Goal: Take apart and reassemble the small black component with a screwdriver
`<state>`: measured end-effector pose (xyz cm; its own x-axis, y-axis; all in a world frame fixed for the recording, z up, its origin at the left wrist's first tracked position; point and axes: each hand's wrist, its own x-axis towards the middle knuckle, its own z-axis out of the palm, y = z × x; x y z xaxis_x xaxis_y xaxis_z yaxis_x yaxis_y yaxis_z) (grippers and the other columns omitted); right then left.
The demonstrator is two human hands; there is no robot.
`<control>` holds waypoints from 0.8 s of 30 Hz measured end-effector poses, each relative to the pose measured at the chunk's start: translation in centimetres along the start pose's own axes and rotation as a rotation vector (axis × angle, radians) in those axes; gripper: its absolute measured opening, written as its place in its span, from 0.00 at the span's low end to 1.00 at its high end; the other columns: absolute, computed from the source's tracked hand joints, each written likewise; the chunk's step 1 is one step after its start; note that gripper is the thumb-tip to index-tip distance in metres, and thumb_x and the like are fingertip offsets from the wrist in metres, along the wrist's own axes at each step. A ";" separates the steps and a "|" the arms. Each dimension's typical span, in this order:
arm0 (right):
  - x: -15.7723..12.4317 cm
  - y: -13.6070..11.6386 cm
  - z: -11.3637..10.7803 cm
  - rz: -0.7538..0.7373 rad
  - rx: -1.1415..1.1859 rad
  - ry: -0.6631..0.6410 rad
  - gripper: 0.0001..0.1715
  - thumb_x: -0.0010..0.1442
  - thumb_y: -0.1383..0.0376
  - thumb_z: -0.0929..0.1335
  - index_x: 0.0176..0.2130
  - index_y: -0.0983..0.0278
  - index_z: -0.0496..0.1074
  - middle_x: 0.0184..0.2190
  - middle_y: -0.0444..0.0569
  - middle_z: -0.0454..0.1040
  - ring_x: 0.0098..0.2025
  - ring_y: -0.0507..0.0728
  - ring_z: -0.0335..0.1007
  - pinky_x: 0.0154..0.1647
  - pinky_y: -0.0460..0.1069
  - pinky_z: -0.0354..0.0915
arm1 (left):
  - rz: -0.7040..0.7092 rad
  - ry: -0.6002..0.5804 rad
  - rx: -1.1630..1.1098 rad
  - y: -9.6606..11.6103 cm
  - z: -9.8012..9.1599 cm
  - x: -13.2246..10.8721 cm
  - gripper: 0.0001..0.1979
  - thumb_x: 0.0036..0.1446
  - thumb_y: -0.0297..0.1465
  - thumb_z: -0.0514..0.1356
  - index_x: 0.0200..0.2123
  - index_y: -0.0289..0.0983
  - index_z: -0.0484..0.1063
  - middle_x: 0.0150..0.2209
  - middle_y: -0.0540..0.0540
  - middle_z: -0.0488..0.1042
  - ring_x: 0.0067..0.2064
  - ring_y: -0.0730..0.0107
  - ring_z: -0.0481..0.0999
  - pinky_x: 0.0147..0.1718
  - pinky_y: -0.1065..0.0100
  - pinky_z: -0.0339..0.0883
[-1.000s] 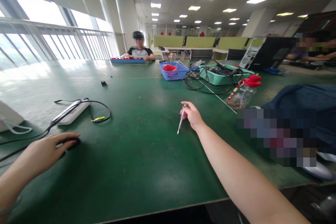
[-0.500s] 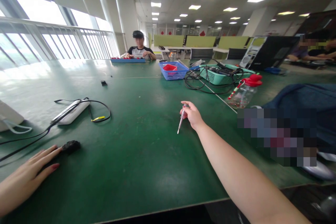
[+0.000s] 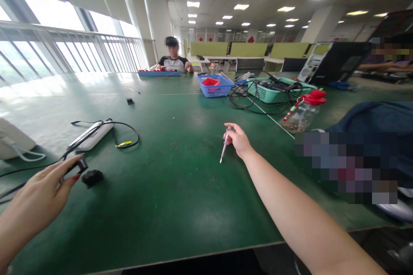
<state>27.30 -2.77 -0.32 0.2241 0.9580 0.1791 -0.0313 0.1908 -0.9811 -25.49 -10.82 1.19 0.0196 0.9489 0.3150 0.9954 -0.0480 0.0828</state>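
Observation:
My right hand (image 3: 238, 139) is closed around the clear handle of a slim screwdriver (image 3: 223, 149), whose metal tip points down toward the green table. At the left, my left hand (image 3: 48, 187) pinches a small black cylindrical part (image 3: 83, 164) between thumb and fingers, raised off the tabletop. Part of that piece is hidden behind the fingers, and I cannot make out its exact kind. Just right of the left fingertips, a rough black lump-like object (image 3: 92, 178) lies on the table, apart from the hand.
A white power strip-like bar (image 3: 92, 135) with black cables lies beyond my left hand. Farther back are a small black piece (image 3: 130, 101), a blue basket (image 3: 215, 91), a green basket (image 3: 271, 96) and a red-lidded bottle (image 3: 301, 116). A person (image 3: 174, 62) sits across the table.
My left hand has lifted from the table with the black cylindrical part in its fingers; the black lump stays behind. My right hand still holds the screwdriver in nearly the same place.

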 end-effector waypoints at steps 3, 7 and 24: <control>0.1 0.1 0.0 0.003 -0.004 -0.003 0.17 0.52 0.63 0.66 0.43 0.64 0.67 0.19 0.40 0.70 0.18 0.49 0.60 0.19 0.45 0.60 | 0.052 -0.080 -0.001 2.6 -0.5 0.5 0.35 0.57 0.46 0.43 0.62 0.33 0.58 0.52 0.34 0.72 0.53 0.47 0.71 0.52 0.54 0.63; 0.1 0.1 0.0 0.006 -0.004 -0.005 0.18 0.51 0.62 0.67 0.43 0.63 0.67 0.19 0.39 0.69 0.17 0.49 0.60 0.19 0.45 0.60 | 0.063 -0.166 0.010 3.8 -0.6 0.7 0.34 0.58 0.44 0.42 0.62 0.33 0.58 0.49 0.37 0.75 0.51 0.50 0.73 0.51 0.54 0.65; 0.3 0.3 0.8 -0.006 0.001 0.126 0.18 0.50 0.62 0.66 0.43 0.63 0.67 0.17 0.37 0.68 0.13 0.47 0.56 0.14 0.43 0.53 | 0.056 -0.216 -0.136 9.3 -2.6 1.6 0.24 0.55 0.42 0.56 0.56 0.52 0.61 0.44 0.57 0.78 0.42 0.58 0.77 0.43 0.60 0.67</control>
<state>26.62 -2.31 -0.51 0.3448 0.9224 0.1741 -0.0303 0.1963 -0.9801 -16.47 -10.54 4.98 0.1084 0.9875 0.1148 0.9708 -0.1300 0.2017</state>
